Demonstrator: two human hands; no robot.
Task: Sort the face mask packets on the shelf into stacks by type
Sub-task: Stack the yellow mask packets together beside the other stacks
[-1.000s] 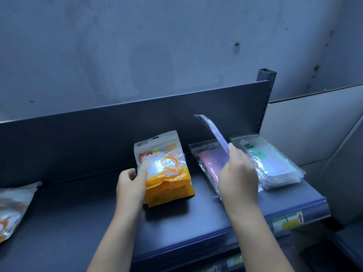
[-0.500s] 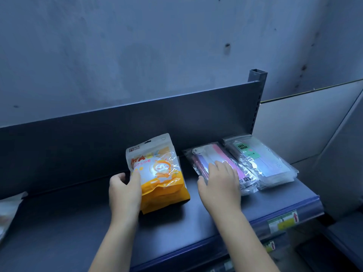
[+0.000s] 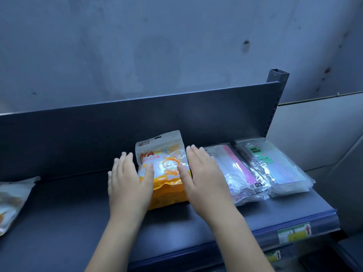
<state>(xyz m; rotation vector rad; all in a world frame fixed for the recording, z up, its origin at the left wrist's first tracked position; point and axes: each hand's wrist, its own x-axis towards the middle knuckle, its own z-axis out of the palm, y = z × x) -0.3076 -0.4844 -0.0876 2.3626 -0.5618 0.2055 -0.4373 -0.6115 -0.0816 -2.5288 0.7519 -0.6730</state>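
Observation:
An orange cartoon mask packet stack [image 3: 164, 165] lies in the middle of the dark shelf [image 3: 78, 228]. My left hand [image 3: 128, 181] lies flat against its left side, thumb on the packet. My right hand [image 3: 204, 177] presses its right side, fingers straight, thumb on top. Right of it sits a clear stack with pink masks [image 3: 237, 173]. Further right lies a clear stack labelled FACE MASK [image 3: 275, 165].
Another orange packet [image 3: 11, 201] lies at the shelf's far left edge. A dark back panel [image 3: 98, 134] rises behind the packets, with a metal post [image 3: 277, 91] at its right end. A price label [image 3: 293, 232] sits on the shelf's front lip.
My right hand laid the pink mask packet on its stack, then moved left to the orange stack's right side. My left hand stayed at the orange stack.

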